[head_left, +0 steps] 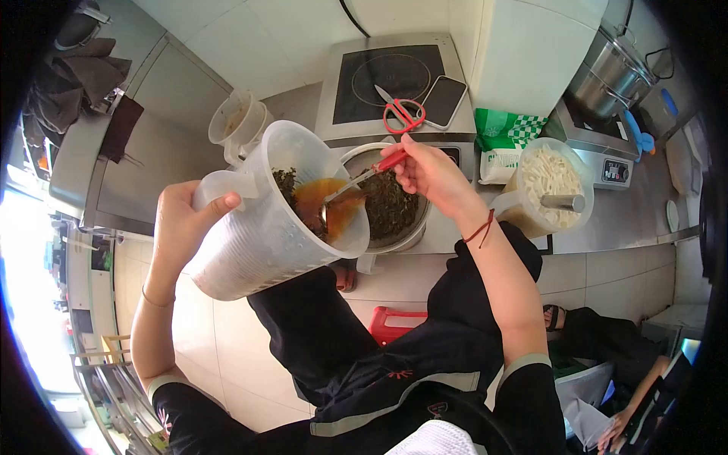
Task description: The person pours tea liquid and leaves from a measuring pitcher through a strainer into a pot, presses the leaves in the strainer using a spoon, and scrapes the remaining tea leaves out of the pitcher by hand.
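My left hand is closed round the handle of a large translucent plastic pitcher, which tilts to the right. Brown tea-like liquid and dark wet leaves lie inside its mouth. In my right hand is a metal spoon with a red handle; its bowl end dips into the pitcher's mouth. Below and right of the pitcher stands a round container filled with dark leaves. The pitcher's mouth overlaps this container's left side in view; whether they touch, I cannot tell.
An induction cooker behind holds red-handled scissors and a phone. Right of it are a green-and-white bag, a jug of pale strips and a steel pot. A red stool stands below; another person's hand shows lower right.
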A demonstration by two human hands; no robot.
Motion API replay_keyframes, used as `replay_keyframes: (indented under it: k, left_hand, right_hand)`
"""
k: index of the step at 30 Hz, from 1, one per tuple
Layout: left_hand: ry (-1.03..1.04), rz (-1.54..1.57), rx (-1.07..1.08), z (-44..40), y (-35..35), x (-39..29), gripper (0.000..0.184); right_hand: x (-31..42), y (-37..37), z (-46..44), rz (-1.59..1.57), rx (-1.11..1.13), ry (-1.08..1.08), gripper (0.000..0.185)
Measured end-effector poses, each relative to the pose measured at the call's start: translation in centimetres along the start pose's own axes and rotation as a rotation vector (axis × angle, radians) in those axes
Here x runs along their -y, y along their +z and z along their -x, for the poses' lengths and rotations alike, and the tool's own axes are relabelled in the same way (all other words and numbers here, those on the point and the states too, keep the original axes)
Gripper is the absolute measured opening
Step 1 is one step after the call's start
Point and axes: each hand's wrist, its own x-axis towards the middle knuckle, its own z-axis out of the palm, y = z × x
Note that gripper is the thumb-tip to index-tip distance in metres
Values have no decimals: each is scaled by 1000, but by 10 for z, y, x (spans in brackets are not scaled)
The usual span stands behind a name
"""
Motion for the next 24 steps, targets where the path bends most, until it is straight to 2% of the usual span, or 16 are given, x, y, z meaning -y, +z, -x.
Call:
replay_keyframes:
  k: [2,5,6,8,9,11,13,14,19,21,22,24]
  left_hand:
    - [10,2,-6,0,0,-1,51]
    - [-11,-35,17,-2,-1,-2,51]
    - [1,-34,2,-3,0,0,50]
    - [4,-32,-4,-3,1,0,50]
    - [-8,-55,-11,-4,1,0,50]
    - [-32,-77,-8,-6,0,1,50]
    - [-69,-119,39,-9,-3,8,52]
    - [-31,-30,33,-10,-2,12,55]
    - [-66,10,3,-8,-1,5,55]
    - [-67,33,14,-6,-3,2,56]
    - [-66,32,6,-6,-4,1,56]
    - [-115,14,39,-3,-8,-3,61]
  right_hand:
    - [-2,8,2,213,-39,-119,20]
    - [-4,4,2,273,-40,-201,15]
    - [-1,2,3,273,-41,-196,15]
    - [8,-3,3,273,-211,-249,17]
    - [12,-7,2,272,-211,-245,17]
    - [19,-19,2,235,-345,-297,18]
    - [24,-29,4,308,-363,-285,21]
    - [22,-32,2,277,-352,-295,24]
    - [16,-16,5,377,-380,-344,27]
    - [14,-10,6,711,-392,-422,28]
    - [8,-10,2,765,-382,-523,27]
    - [-3,-11,-6,813,-395,-510,27]
